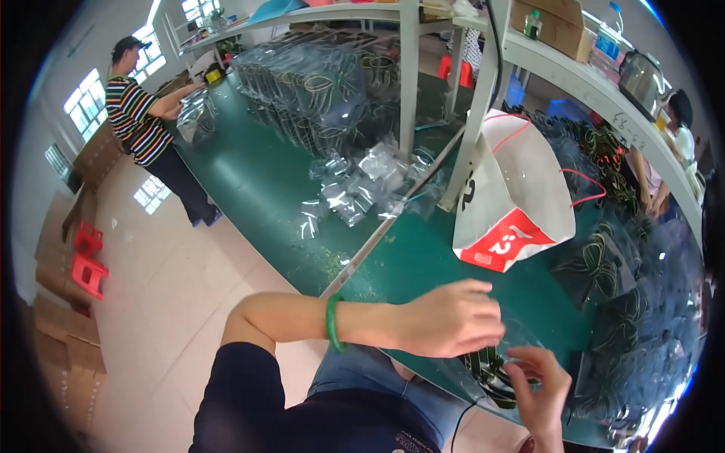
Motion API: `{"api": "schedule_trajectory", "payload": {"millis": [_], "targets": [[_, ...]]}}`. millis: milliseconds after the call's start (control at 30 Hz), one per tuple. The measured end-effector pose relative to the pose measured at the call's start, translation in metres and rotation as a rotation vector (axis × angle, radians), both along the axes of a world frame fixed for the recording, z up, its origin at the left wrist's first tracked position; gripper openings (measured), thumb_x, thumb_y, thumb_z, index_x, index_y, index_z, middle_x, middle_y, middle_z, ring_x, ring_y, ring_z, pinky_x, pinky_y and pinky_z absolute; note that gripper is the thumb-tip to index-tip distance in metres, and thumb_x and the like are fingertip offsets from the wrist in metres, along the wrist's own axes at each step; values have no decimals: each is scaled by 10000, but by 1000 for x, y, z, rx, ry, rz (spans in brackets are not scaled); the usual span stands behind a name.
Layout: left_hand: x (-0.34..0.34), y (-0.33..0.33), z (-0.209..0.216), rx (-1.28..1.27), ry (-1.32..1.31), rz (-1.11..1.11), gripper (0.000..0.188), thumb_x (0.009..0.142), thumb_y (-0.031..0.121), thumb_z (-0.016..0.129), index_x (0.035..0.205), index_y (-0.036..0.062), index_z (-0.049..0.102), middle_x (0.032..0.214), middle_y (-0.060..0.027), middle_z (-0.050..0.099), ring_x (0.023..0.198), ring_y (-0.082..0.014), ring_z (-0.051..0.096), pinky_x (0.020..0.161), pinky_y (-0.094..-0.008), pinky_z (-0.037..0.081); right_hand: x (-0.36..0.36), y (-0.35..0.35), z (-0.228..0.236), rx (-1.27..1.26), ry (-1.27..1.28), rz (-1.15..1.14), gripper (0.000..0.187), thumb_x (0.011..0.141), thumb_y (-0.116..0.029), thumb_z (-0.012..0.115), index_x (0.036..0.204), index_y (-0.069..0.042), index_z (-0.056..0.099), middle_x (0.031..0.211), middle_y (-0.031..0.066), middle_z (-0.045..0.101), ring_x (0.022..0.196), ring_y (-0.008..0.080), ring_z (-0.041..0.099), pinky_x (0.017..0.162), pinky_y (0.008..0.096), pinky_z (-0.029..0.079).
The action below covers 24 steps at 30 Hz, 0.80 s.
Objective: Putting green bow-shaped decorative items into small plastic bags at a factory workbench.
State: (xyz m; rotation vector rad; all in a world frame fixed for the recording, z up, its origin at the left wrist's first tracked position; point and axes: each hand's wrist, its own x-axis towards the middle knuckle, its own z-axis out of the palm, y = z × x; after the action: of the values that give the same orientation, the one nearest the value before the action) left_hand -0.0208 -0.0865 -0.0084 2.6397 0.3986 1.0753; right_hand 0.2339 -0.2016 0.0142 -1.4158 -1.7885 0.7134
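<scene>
Close to my body at the green table's front edge lies a coil of dark cord with gold-coloured edging [487, 370], in a clear plastic bag [451, 372]. Just above it, my left hand [457, 321] reaches across from the left, a green bangle [332, 323] on its wrist. Its fingers are curled down toward the bag, and what they grip is hidden. At the coil's right side is my right hand [542, 385], its thumb and fingers bent around the bag's edge.
Beyond stands a paper carrier bag [517, 181]. Bagged coils are stacked at right [627, 340] and far back [302, 83]. Small clear packets [355, 185] lie loose past a shelf post [408, 83]. A person in a striped shirt [136, 113] stands far left; another is at right.
</scene>
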Motion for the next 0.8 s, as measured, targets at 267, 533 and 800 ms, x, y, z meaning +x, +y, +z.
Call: {"api": "schedule_trajectory", "payload": {"millis": [267, 533, 800], "targets": [[-244, 108, -123, 75, -370, 1549, 371, 950, 187, 782, 1283, 55, 689, 1408, -189, 614, 1361, -401, 538, 1165, -495, 409, 23, -61, 6, 393, 407, -226, 157, 1030, 44, 692, 1179, 92, 674, 1071, 226, 787, 857, 218, 775, 798, 322, 646], [-304, 91, -179, -496, -745, 1343, 289, 1028, 310, 754, 1163, 55, 749, 1400, -143, 679, 1336, -300, 605, 1145, -426, 465, 10, -49, 10, 339, 64, -124, 144, 1004, 36, 740, 1146, 61, 753, 998, 173, 812, 838, 181, 773, 745, 285, 627], [-132, 14, -24, -477, -1174, 276, 334, 1103, 216, 653, 1373, 22, 617, 1649, -225, 448, 1558, -360, 415, 1251, -557, 419, -43, -34, 31, 299, 79, -113, 170, 949, 25, 776, 1117, 9, 785, 1016, 132, 823, 874, 188, 796, 772, 290, 626]]}}
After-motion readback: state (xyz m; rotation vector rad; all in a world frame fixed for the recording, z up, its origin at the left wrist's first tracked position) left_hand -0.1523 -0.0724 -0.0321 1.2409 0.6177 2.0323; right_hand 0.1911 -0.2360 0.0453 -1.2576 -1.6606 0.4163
